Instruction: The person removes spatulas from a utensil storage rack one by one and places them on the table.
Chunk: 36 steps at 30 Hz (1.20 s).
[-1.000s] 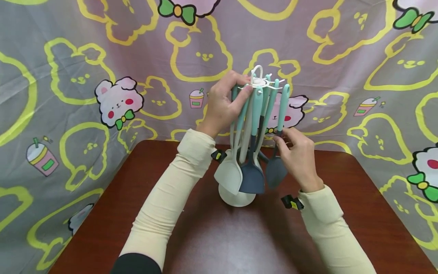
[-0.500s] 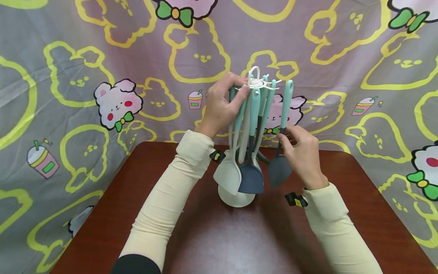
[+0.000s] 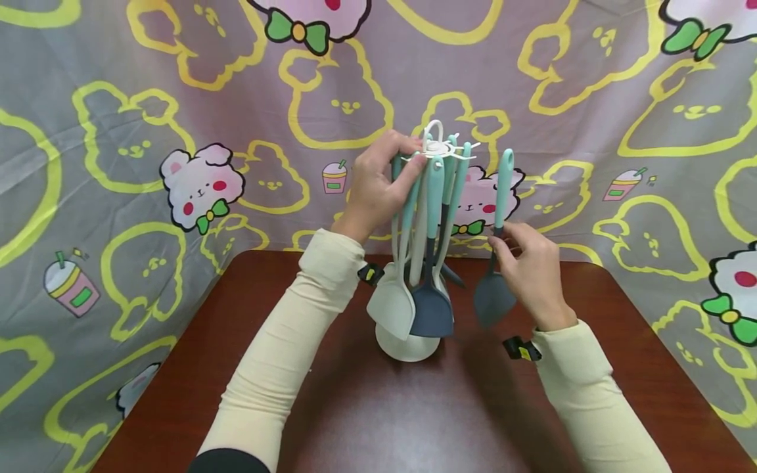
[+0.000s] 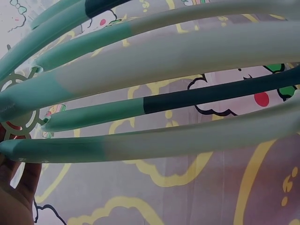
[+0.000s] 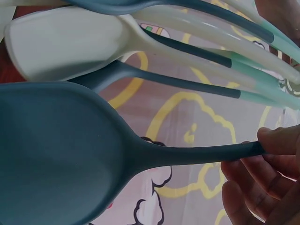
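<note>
A white utensil carousel (image 3: 408, 349) stands on the table, hung with several turquoise-handled kitchen tools. At its front hang a white turner (image 3: 393, 307) and a dark blue-grey turner (image 3: 432, 312). My left hand (image 3: 381, 184) grips the carousel's hooked top ring, thumb in front; the left wrist view shows its fingers beside the handle ends. To the right, my right hand (image 3: 535, 272) pinches a blue-grey spatula (image 3: 494, 301) at the shaft just below its turquoise handle. This spatula hangs upright, apart from the hooks, its broad blade (image 5: 61, 150) pointing down and large in the right wrist view.
The reddish-brown table (image 3: 236, 341) reaches forward to a grey patterned cloth (image 3: 254, 79), which also covers both sides. Other hanging tools, such as a white one (image 5: 70, 42), are close beside the held spatula in the right wrist view.
My right hand has moved to the right with the spatula, widening the gap to the carousel's hooks. My left hand keeps its grip on the top ring.
</note>
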Each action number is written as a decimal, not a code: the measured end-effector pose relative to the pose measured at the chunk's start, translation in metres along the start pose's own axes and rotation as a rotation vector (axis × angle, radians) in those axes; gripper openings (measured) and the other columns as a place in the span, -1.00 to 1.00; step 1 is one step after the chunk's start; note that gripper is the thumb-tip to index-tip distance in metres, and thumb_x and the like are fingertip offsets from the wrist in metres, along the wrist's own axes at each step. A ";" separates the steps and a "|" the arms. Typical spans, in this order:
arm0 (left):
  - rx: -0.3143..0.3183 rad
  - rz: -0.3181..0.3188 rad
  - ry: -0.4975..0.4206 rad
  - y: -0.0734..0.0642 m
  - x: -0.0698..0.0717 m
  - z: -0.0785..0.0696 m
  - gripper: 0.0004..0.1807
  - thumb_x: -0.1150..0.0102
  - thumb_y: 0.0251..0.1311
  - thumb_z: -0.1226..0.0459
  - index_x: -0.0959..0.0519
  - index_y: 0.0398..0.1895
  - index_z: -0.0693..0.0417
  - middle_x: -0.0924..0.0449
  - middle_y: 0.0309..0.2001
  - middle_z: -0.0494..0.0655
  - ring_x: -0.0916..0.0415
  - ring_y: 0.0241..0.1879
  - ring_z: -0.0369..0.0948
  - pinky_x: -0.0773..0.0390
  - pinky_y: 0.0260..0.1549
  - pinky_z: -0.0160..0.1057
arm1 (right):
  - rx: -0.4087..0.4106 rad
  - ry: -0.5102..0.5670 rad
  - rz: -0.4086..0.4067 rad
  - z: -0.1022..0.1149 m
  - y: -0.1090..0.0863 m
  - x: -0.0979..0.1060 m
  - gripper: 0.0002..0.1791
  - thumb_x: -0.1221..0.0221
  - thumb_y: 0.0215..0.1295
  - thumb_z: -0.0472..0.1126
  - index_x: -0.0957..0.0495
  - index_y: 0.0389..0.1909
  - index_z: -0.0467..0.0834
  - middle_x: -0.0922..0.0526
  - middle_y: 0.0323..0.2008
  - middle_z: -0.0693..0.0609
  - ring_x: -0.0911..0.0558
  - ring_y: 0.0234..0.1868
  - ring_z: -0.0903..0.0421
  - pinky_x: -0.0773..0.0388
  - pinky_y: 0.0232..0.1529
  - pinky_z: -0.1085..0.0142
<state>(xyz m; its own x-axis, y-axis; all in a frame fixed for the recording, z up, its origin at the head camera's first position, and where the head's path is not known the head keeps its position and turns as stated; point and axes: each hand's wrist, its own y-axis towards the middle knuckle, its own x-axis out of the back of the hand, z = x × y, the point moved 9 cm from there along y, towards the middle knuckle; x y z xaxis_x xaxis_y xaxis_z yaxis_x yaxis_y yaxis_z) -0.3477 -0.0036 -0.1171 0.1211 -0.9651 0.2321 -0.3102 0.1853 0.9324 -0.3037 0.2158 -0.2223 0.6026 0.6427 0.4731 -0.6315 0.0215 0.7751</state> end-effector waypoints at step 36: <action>-0.028 -0.011 -0.025 -0.002 -0.002 0.002 -0.89 -0.21 0.25 0.37 -0.56 -0.30 0.31 -0.66 -0.22 0.16 -0.67 0.01 -0.01 -0.54 0.16 -0.36 | -0.027 -0.148 0.034 -0.043 -0.009 0.016 -0.83 -0.32 0.22 -0.33 -0.67 -0.20 -0.33 -0.71 -0.35 -0.26 -0.73 -0.40 -0.18 -0.58 -0.40 0.17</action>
<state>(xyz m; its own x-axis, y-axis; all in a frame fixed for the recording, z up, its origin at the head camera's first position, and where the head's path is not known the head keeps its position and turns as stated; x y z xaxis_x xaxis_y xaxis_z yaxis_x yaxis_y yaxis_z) -0.3493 -0.0023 -0.1200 0.1003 -0.9715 0.2149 -0.2824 0.1793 0.9424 -0.3097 0.2589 -0.2402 0.6444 0.5238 0.5571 -0.6648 0.0237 0.7466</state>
